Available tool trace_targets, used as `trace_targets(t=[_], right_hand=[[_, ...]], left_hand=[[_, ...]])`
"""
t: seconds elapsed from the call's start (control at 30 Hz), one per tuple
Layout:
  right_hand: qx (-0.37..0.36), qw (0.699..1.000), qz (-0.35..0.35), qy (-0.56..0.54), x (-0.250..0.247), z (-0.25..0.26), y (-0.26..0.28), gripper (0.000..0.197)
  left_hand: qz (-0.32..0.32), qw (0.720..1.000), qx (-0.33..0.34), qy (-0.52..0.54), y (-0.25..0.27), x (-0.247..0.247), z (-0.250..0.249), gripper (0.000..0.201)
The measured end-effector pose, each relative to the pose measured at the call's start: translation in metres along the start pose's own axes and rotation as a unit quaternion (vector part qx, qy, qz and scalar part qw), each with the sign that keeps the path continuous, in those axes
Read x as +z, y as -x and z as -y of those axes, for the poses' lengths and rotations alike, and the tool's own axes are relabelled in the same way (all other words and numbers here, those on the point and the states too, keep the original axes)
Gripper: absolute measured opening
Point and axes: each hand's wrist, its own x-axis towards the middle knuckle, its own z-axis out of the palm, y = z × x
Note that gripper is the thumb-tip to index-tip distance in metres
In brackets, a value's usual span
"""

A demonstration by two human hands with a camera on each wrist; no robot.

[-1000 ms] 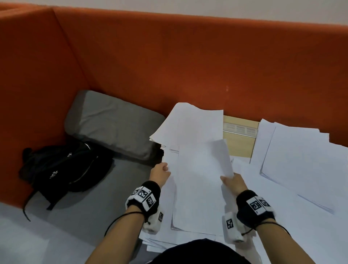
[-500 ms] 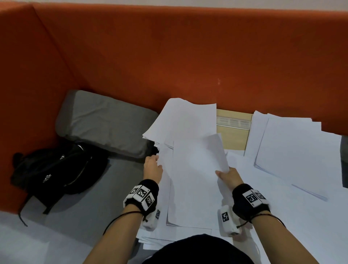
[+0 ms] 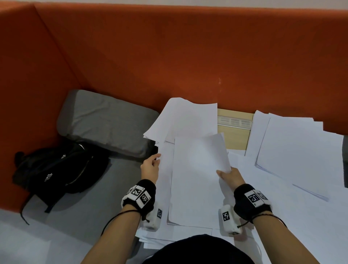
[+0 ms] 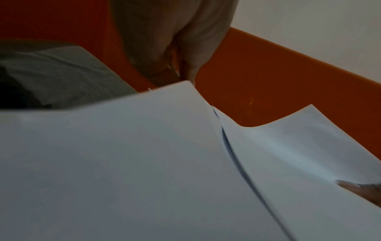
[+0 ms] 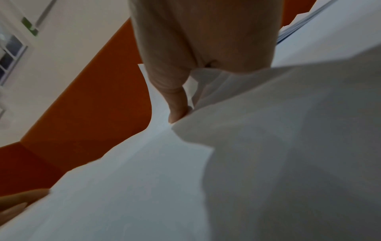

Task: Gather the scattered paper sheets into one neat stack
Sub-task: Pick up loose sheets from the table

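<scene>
Risk: top sheet point(image 3: 199, 175) sliding askew or creasing at right edge, pinch too light & paper limp; pile point(image 3: 180, 120) at surface's left edge could spill onto grey cushion point(image 3: 105, 120). Right hand point(image 3: 230, 178) pinching sheet's right edge, thumb on top; left hand point(image 3: 150, 166) relaxed, fingers touching stack's left edge; more sheets point(image 3: 297, 148) well apart, toward right edge.

An orange upholstered partition point(image 3: 188, 56) wraps the back and left side of the space, with a pale wall point(image 3: 188, 2) above its top edge. A grey cushion point(image 3: 105, 122) lies against its base on a grey seat point(image 3: 84, 203). A light wooden tabletop point(image 3: 235, 135) meets the partition. The right wrist view shows a window point(image 5: 10, 53). Light is dim.
</scene>
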Motion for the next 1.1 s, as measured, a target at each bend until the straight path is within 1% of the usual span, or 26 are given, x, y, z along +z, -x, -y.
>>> trace_targets(t=[0.33, 0.57, 0.67, 0.7, 0.8, 0.83, 0.9, 1.03, 1.1], right_hand=[[-0.007, 1.0, 0.003, -0.001, -0.001, -0.001, -0.001, 0.036], [-0.012, 1.0, 0.001, -0.009, -0.001, -0.002, -0.001, 0.038], [-0.012, 1.0, 0.001, -0.011, -0.001, -0.001, 0.0, 0.038], [-0.011, 1.0, 0.001, -0.011, -0.001, -0.001, 0.0, 0.038], [-0.01, 1.0, 0.001, -0.009, -0.001, -0.001, -0.001, 0.039], [-0.01, 1.0, 0.0, -0.008, -0.001, -0.001, -0.001, 0.039], [-0.011, 1.0, 0.0, -0.008, -0.001, -0.001, -0.001, 0.038], [-0.013, 1.0, -0.001, -0.014, -0.001, -0.002, -0.001, 0.038], [-0.011, 1.0, 0.0, -0.021, -0.001, -0.002, -0.001, 0.036]], left_hand=[[0.01, 1.0, -0.013, 0.0, 0.004, -0.001, -0.004, 0.029], [0.029, 0.999, -0.043, -0.015, 0.005, 0.0, -0.007, 0.029], [0.06, 0.996, -0.026, -0.056, 0.01, 0.0, -0.009, 0.019], [0.062, 0.995, -0.014, -0.078, 0.01, 0.001, -0.009, 0.02], [0.029, 0.987, 0.013, -0.158, 0.01, 0.003, -0.01, 0.026], [0.016, 0.987, 0.027, -0.156, 0.01, 0.004, -0.011, 0.026], [0.016, 0.993, 0.036, -0.108, 0.011, 0.005, -0.016, 0.025], [0.022, 1.0, 0.001, -0.022, 0.01, 0.001, -0.013, 0.027], [0.032, 0.999, -0.015, 0.033, 0.008, -0.001, -0.01, 0.025]])
